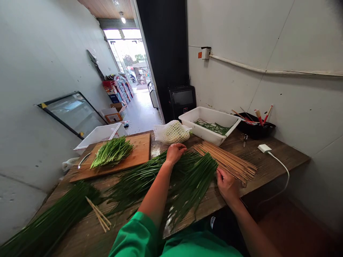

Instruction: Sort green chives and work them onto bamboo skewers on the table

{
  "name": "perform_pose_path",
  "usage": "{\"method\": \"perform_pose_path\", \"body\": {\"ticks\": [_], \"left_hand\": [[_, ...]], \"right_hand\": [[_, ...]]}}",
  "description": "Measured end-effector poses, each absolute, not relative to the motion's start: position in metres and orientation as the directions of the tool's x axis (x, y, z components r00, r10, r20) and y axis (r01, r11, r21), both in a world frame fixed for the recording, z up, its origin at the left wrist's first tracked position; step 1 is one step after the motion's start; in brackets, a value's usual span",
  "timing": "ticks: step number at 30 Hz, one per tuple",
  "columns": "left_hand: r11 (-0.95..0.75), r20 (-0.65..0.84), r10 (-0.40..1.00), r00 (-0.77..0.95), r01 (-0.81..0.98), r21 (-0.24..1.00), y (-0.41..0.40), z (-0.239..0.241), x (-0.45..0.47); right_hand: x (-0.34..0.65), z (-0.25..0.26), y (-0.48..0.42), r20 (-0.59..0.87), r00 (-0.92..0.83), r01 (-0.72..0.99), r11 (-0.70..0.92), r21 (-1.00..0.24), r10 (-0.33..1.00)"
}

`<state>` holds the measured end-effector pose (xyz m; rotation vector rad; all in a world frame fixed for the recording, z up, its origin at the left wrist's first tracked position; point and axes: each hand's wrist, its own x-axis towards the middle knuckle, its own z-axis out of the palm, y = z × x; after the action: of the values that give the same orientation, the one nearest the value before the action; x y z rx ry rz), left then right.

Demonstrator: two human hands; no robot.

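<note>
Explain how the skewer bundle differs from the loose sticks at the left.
The skewer bundle has many pieces; the loose sticks are only a few. The bundle is brown; the sticks are paler. The bundle lies beside the right hand; the sticks lie away from it. Both are thin and straight.

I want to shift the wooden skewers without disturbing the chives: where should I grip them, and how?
Likely around the right-hand ends of the wooden skewers, coming from the right: the sticks lie roughly parallel, with bare tabletop beyond those ends, while the opposite ends lie close to the chives and white tub.
</note>
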<state>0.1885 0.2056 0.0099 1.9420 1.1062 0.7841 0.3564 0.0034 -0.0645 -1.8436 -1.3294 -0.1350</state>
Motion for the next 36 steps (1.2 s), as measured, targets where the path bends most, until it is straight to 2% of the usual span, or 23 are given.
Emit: {"method": "perform_pose_path", "body": {"ticks": [3, 7, 13, 17, 20, 24, 28, 32, 36], "left_hand": [[-0.164, 0.067, 0.881, 0.468, 0.17, 0.972, 0.205, 0.009, 0.191], [0.059, -0.004, 0.837, 0.548, -0.084, 0.995, 0.201, 0.016, 0.191], [0.333, -0.137, 0.748, 0.65, -0.188, 0.924, 0.194, 0.028, 0.186], [0.391, -0.169, 0.709, 0.685, -0.182, 0.902, 0.192, 0.03, 0.187], [0.299, -0.144, 0.705, 0.695, -0.107, 0.948, 0.19, 0.029, 0.19], [0.013, -0.109, 0.751, 0.651, 0.15, 0.989, 0.185, 0.027, 0.196], [-0.316, 0.041, 0.753, 0.656, 0.307, 0.898, 0.179, 0.023, 0.201], [-0.461, 0.079, 0.707, 0.703, 0.373, 0.805, 0.175, 0.018, 0.206], [-0.587, 0.092, 0.681, 0.726, 0.466, 0.662, 0.169, 0.017, 0.212]], "right_hand": [[0.356, -0.064, 0.004, 0.521, 0.441, 0.818, -0.088, -0.569, 0.731], [0.357, -0.065, 0.004, 0.516, 0.448, 0.812, -0.091, -0.576, 0.73], [0.356, -0.064, 0.003, 0.521, 0.446, 0.823, -0.105, -0.558, 0.728], [0.356, -0.063, 0.002, 0.522, 0.435, 0.829, -0.1, -0.55, 0.734], [0.356, -0.063, 0.003, 0.524, 0.436, 0.828, -0.097, -0.553, 0.732], [0.356, -0.064, 0.003, 0.512, 0.451, 0.818, -0.109, -0.565, 0.731], [0.356, -0.065, 0.003, 0.499, 0.459, 0.809, -0.113, -0.577, 0.735], [0.356, -0.066, 0.002, 0.521, 0.446, 0.82, -0.098, -0.564, 0.728], [0.356, -0.065, 0.002, 0.538, 0.431, 0.832, -0.088, -0.548, 0.724]]}}
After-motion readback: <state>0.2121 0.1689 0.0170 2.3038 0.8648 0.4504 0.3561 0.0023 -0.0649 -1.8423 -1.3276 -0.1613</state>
